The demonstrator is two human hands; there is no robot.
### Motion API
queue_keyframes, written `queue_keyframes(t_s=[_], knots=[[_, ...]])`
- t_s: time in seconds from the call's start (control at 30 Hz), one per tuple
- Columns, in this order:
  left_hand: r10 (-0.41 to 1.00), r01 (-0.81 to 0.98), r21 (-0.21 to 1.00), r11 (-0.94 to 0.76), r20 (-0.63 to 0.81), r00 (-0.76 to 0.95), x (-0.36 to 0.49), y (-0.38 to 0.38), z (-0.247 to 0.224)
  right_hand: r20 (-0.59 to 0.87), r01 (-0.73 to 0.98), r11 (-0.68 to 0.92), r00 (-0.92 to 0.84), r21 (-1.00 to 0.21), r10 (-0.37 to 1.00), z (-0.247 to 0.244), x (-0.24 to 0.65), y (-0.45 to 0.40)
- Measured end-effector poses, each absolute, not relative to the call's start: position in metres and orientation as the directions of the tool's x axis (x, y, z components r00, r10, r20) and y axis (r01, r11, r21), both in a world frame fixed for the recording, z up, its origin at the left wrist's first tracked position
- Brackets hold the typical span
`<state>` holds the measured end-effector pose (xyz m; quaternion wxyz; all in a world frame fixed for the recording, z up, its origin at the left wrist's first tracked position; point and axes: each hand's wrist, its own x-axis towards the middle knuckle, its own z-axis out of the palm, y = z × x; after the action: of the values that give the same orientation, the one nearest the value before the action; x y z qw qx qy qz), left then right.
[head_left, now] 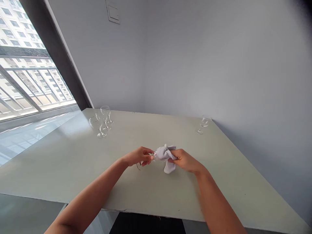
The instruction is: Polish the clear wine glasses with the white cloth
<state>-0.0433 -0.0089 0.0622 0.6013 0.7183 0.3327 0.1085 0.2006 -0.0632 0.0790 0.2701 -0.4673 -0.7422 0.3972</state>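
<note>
Above the middle of the table, my left hand [143, 156] is closed on the stem of a wine glass [154, 156] that lies sideways. The base of the glass shows just below my fingers. A white cloth [163, 153] covers most of the bowl, and one end of it hangs down. To the right, my right hand [181, 158] is closed on the cloth, its fingertips partly hidden in the folds.
Several clear wine glasses [101, 134] stand upright at the back left of the pale table [85, 182]. Another glass [205, 121] stands near the back right edge. Grey walls [195, 58] rise behind, and a window [29, 65] is at the left.
</note>
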Motion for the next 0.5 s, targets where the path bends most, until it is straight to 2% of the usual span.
queue_keyframes(t_s=[0.1,0.17,0.23,0.3,0.33,0.4,0.43,0.5], knots=[[0.769,0.488,0.869,-0.076,-0.260,0.583,-0.048,-0.002,0.059,0.195,0.609,0.227,-0.119,-0.760,0.974,0.069,0.212,-0.052],[0.868,0.597,0.793,-0.122,-0.207,0.452,-0.048,0.000,0.054,0.372,0.702,0.267,-0.003,-0.660,0.928,0.061,0.208,-0.048],[0.919,0.690,0.696,-0.200,-0.111,0.378,-0.045,-0.001,0.049,0.490,0.753,0.428,-0.161,-0.500,0.857,0.056,0.192,-0.050],[0.924,0.765,0.559,-0.319,0.003,0.383,-0.041,-0.006,0.045,0.492,0.711,0.607,-0.411,-0.354,0.768,0.053,0.169,-0.056],[0.909,0.785,0.483,-0.388,0.057,0.414,-0.039,-0.008,0.044,0.476,0.684,0.656,-0.482,-0.319,0.735,0.053,0.158,-0.059],[0.851,0.776,0.354,-0.522,0.152,0.503,-0.036,-0.014,0.044,0.476,0.676,0.655,-0.478,-0.336,0.738,0.055,0.143,-0.062],[0.818,0.756,0.314,-0.575,0.197,0.541,-0.035,-0.017,0.045,0.485,0.682,0.619,-0.419,-0.390,0.767,0.056,0.140,-0.062],[0.759,0.704,0.285,-0.651,0.284,0.586,-0.033,-0.020,0.045,0.476,0.633,0.515,-0.251,-0.578,0.843,0.056,0.143,-0.057]])
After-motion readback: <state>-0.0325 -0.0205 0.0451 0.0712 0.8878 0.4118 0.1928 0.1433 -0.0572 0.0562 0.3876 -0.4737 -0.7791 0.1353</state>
